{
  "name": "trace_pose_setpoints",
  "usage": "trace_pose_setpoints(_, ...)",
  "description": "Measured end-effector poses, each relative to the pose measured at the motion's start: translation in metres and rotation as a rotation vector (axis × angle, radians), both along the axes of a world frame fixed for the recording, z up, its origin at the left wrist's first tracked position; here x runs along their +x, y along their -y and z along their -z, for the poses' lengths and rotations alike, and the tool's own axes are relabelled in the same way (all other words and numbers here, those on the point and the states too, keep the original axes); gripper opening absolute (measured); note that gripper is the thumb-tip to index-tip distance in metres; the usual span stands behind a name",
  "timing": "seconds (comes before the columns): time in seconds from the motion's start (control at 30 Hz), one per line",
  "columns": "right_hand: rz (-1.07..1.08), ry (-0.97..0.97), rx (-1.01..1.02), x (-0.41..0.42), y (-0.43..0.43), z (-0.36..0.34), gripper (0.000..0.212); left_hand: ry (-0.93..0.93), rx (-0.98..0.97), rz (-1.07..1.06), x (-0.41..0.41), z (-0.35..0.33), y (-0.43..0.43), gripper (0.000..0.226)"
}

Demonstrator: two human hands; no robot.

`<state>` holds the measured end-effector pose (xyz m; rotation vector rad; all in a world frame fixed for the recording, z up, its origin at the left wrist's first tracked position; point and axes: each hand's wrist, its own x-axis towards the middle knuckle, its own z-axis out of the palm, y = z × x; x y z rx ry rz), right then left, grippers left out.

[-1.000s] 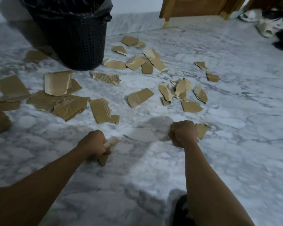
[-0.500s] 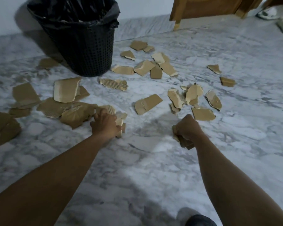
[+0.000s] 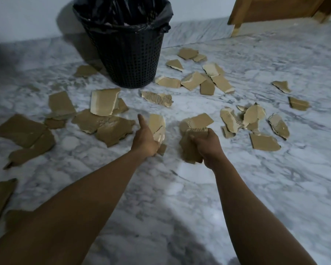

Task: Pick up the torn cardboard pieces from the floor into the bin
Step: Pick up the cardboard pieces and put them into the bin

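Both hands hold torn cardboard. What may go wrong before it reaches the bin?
The left hand grips its brown cardboard pieces with the thumb lifted, so one may slip. The right hand holds a brown cardboard bundle hanging below the fist; it may shed pieces short of the black mesh bin.

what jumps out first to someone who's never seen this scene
Torn cardboard pieces litter the marble floor across the middle of the view. Nearer the camera, the left-hand grip holds pale scraps and the right-hand grip holds a brown wad. A black mesh bin with a black liner stands at the back, by the wall.
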<state>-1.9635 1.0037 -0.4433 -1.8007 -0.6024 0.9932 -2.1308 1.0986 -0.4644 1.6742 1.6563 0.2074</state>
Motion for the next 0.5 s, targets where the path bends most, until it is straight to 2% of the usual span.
trace_pose_setpoints(0.07,0.054,-0.123,0.054,-0.001,0.003,-0.004,0.013,0.176,0.022,-0.043,-0.011,-0.004,-0.006,0.079)
trace_pose_setpoints(0.13,0.031,-0.103,0.06,-0.005,0.006,-0.001,0.022,0.269,-0.035,0.012,-0.023,-0.012,-0.007,0.04)
trace_pose_setpoints(0.17,0.013,-0.077,0.036,-0.006,0.007,0.005,0.025,0.27,-0.092,0.09,-0.028,-0.016,-0.007,0.033)
trace_pose_setpoints(0.23,0.015,-0.087,-0.018,-0.009,0.01,0.018,0.04,0.129,-0.164,0.292,-0.031,-0.017,-0.006,0.036)
trace_pose_setpoints(0.33,0.151,-0.108,-0.05,-0.015,0.01,0.025,0.048,-0.215,-0.094,0.477,-0.025,-0.004,-0.005,0.066)
trace_pose_setpoints(0.4,0.103,-0.088,-0.088,-0.018,0.009,0.027,0.071,-0.263,-0.04,0.479,-0.02,0.004,-0.002,0.074)
trace_pose_setpoints(0.47,-0.045,0.058,-0.169,-0.023,0.007,0.027,0.096,-0.253,0.012,0.481,-0.014,0.005,-0.001,0.073)
trace_pose_setpoints(0.5,-0.095,0.126,-0.201,-0.025,0.005,0.029,0.098,-0.275,0.039,0.488,-0.01,0.004,-0.002,0.074)
